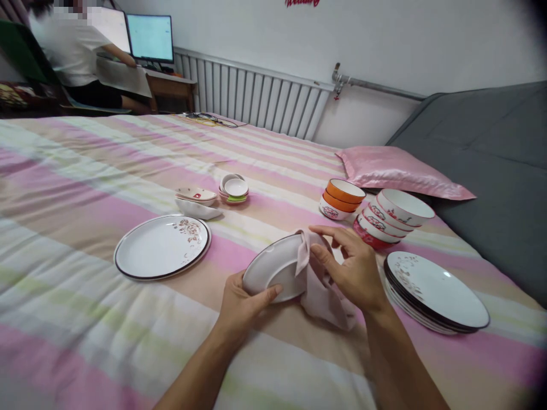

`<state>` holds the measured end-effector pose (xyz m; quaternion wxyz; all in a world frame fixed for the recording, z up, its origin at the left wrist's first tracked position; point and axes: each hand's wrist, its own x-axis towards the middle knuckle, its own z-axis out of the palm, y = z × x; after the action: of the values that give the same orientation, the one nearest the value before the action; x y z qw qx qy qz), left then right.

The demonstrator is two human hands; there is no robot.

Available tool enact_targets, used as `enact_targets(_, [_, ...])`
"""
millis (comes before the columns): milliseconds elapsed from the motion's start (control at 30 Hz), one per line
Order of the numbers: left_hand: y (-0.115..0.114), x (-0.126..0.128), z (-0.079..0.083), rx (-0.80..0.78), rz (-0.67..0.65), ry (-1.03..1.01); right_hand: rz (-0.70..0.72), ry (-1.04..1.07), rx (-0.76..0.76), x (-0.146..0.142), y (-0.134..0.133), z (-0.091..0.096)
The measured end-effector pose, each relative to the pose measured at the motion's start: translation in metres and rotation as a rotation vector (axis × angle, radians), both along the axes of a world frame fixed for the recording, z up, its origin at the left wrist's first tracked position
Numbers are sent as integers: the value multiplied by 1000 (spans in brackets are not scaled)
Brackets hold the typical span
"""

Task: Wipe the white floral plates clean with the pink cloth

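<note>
My left hand (245, 299) grips the left edge of a white plate (270, 263), thumb across the near face. The plate is held tilted above the bed, and a ring shows on the face toward me. A pale pink cloth (327, 302) drapes over its right rim. My right hand (354, 266) pinches the cloth against that rim, fingers partly behind it. To the right lies a stack of several oval plates (440, 287) with brown flower prints. Another flowered oval plate (160, 247) rests to the left, apparently on top of a second one.
Beyond the hands stand stacked orange and white bowls (344, 196) and taller red-patterned bowls (401, 210). Small dishes (234, 188) and boat-shaped dishes (196, 199) sit farther left. A pink pillow (397, 168) leans by the grey headboard (482, 148). A person (72, 51) sits at a desk.
</note>
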<state>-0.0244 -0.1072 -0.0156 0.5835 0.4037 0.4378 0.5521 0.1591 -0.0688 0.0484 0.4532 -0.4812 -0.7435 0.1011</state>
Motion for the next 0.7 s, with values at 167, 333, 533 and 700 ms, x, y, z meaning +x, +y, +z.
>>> enact_targets(167, [-1, 0, -2, 38, -22, 22, 165, -55, 118, -15, -5, -3])
enact_targets(333, [0, 1, -2, 87, -53, 45, 101, 46, 119, -26, -10, -15])
enact_targets(533, [1, 0, -3, 61, -54, 25, 88, 436, 31, -23, -3, -19])
enact_targets(700, [0, 1, -4, 58, -49, 31, 28, 264, 39, -23, -5, -13])
